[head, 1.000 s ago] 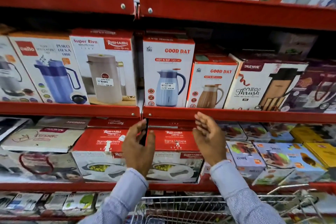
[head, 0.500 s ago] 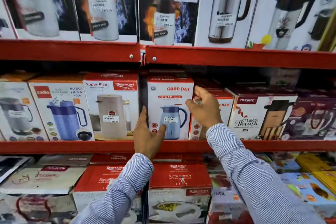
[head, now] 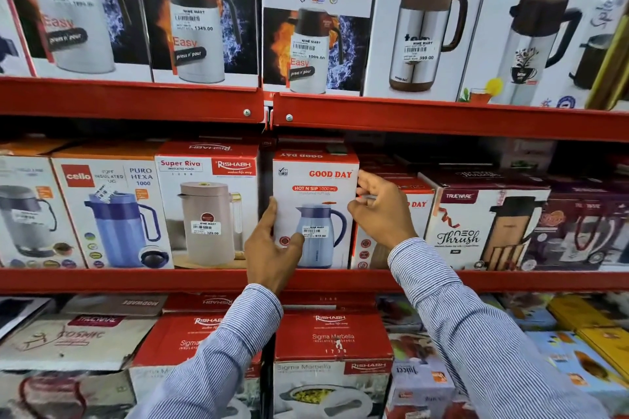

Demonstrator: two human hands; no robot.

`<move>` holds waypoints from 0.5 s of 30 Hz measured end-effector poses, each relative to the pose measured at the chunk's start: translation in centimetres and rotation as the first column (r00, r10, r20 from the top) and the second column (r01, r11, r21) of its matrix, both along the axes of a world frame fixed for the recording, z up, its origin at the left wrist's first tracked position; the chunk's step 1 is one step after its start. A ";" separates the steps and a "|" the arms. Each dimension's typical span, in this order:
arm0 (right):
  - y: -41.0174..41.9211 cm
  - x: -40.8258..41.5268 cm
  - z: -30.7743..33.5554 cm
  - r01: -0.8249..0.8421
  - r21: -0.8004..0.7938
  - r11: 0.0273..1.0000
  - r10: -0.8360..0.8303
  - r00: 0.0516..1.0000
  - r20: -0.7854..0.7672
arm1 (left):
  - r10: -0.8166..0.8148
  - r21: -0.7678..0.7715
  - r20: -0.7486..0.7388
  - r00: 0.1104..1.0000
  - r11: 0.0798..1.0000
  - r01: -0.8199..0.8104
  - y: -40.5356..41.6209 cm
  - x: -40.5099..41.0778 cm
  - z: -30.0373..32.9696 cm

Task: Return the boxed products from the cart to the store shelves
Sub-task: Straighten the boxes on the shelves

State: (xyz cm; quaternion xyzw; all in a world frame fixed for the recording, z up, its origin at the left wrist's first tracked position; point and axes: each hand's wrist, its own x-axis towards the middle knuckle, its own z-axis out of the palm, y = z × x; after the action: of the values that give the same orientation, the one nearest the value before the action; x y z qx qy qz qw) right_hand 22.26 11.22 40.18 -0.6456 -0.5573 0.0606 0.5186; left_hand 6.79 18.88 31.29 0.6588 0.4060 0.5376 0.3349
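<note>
A white and red Good Day flask box (head: 315, 194) stands upright on the middle red shelf (head: 136, 281). My left hand (head: 272, 248) grips its lower left edge, thumb across the front. My right hand (head: 381, 211) holds its upper right edge, fingers curled around the corner. A shorter Good Day box (head: 417, 214) stands just right of it, partly hidden behind my right hand. The cart is out of view.
A Rishabh Super Riva box (head: 207, 204) stands close on the left, a Trueware Neo Thrush box (head: 476, 224) on the right. Cello flask boxes (head: 316, 17) fill the upper shelf. Rishabh casserole boxes (head: 332, 340) lie stacked on the shelf below.
Both hands rose from the lower shelf to the middle shelf and closed on the sides of the Good Day box. The view tilted up, so the cart dropped out of sight.
</note>
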 end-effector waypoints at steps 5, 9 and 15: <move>-0.1 0.0 -0.1 -0.022 0.000 1.000 0.022 1.000 -0.009 | 0.002 0.001 0.009 1.000 1.000 -0.002 -0.3 0.0 0.1; -0.2 0.1 0.0 -0.044 -0.009 0.999 0.044 0.999 -0.016 | 0.025 0.008 -0.004 1.000 1.000 -0.025 -0.7 0.0 0.3; -0.3 0.1 0.1 -0.070 -0.007 0.998 0.070 0.997 -0.009 | 0.025 0.023 -0.002 1.000 0.999 -0.025 -0.6 -0.1 0.1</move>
State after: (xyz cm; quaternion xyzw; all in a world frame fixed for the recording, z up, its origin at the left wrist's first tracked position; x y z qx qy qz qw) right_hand 22.38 10.94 40.27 -0.6273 -0.5770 0.0838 0.5162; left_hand 6.73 18.30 31.35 0.6581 0.4086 0.5456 0.3200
